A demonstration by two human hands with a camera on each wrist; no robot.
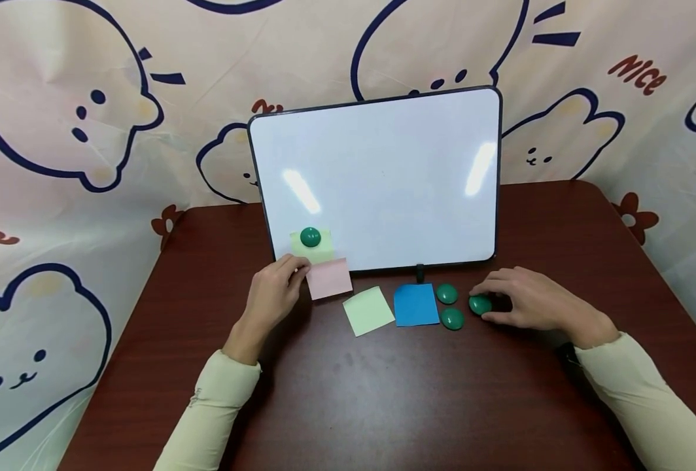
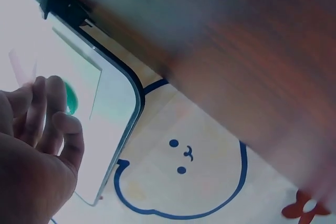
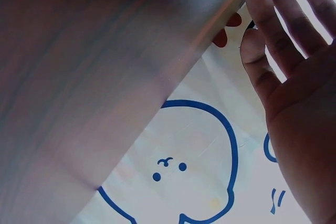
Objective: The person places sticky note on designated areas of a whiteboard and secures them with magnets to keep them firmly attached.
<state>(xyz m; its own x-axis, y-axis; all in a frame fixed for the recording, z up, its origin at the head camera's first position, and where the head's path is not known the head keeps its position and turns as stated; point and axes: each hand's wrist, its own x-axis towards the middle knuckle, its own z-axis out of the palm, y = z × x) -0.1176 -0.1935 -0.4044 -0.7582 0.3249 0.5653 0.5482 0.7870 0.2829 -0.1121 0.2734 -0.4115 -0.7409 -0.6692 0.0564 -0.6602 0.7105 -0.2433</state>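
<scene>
My left hand [image 1: 273, 292] pinches a pink sticky note [image 1: 330, 279] by its upper left edge, in front of the whiteboard's lower left corner. Just above it, a pale green note [image 1: 322, 252] lies on the whiteboard [image 1: 383, 170] under a round green magnet [image 1: 310, 237]. That magnet [image 2: 71, 98] shows beside my fingers in the left wrist view. On the table, my right hand [image 1: 527, 301] has thumb and fingertips around another green magnet [image 1: 479, 305]. In the right wrist view the right hand [image 3: 299, 98] appears, but its magnet is hidden.
A light green note [image 1: 368, 311] and a blue note [image 1: 416, 305] lie on the brown table [image 1: 383, 405]. Two green magnets, one upper [image 1: 447, 294] and one lower [image 1: 452, 318], sit right of the blue note. A small black stand foot [image 1: 420, 273] shows below the board.
</scene>
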